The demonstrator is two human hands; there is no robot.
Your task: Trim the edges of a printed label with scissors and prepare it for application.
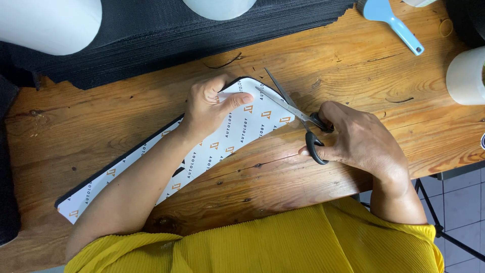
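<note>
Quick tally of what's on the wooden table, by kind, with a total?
Scissors, in the right hand: 1
White printed strip with black edge, pressed by the left hand: 1
Stack of black mesh sheets: 1
Light blue handled tool: 1
White rolls, all partly cut off by the frame: 3
Rubber band: 1
Total: 8

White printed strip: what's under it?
A thin black layer edges the white printed strip along its upper side, over the wooden table. The left hand and forearm cover its middle; how far the black runs beneath is hidden.
</note>
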